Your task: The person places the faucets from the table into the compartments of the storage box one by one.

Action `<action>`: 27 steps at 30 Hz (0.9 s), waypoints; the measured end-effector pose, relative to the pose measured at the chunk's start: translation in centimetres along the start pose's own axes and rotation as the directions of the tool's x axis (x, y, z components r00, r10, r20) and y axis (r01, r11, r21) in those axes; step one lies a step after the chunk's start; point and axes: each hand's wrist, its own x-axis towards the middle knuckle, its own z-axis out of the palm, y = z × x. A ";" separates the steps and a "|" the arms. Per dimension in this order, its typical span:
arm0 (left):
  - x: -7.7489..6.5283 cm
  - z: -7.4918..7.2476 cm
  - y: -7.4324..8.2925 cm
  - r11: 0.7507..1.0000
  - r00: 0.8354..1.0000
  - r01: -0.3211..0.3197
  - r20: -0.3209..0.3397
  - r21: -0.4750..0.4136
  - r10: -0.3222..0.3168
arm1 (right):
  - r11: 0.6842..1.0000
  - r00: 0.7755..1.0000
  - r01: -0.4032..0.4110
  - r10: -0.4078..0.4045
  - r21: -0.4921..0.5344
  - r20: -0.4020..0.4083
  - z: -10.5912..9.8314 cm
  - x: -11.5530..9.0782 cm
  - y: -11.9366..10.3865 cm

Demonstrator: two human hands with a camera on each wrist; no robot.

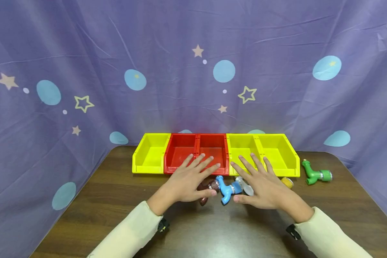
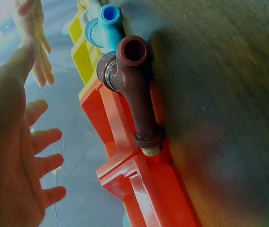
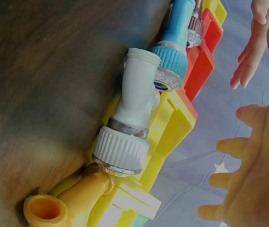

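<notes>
Both hands hover over a row of plastic taps with fingers spread, holding nothing. My left hand is above the brown tap, covering part of it in the head view. Between the hands lies the blue tap, its spout toward me. The right hand is over the white tap, whose ribbed knob shows fully in the right wrist view. Beside it is the yellow tap, mostly hidden under the right hand in the head view. A green tap lies apart at the far right.
Behind the taps stands a joined row of open bins: a yellow bin at left, red bins in the middle, yellow bins at right. They stand on a brown wooden table, with a purple patterned curtain behind.
</notes>
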 end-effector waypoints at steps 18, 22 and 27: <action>-1.4 -0.6 -4.6 0.982 0.946 0.187 -0.266 -0.021 -0.185 | 0.999 0.995 -0.039 0.037 -0.012 -0.098 -0.8 -1.1 2.4; -2.1 -0.7 -6.3 0.963 0.916 0.260 -0.299 -0.070 -0.269 | 0.998 0.993 -0.058 0.054 -0.029 -0.107 -1.1 -1.6 3.2; -3.1 -0.6 -8.3 0.931 0.879 0.338 -0.309 -0.136 -0.364 | 0.996 0.990 -0.080 0.074 -0.046 -0.121 -1.4 -2.5 4.5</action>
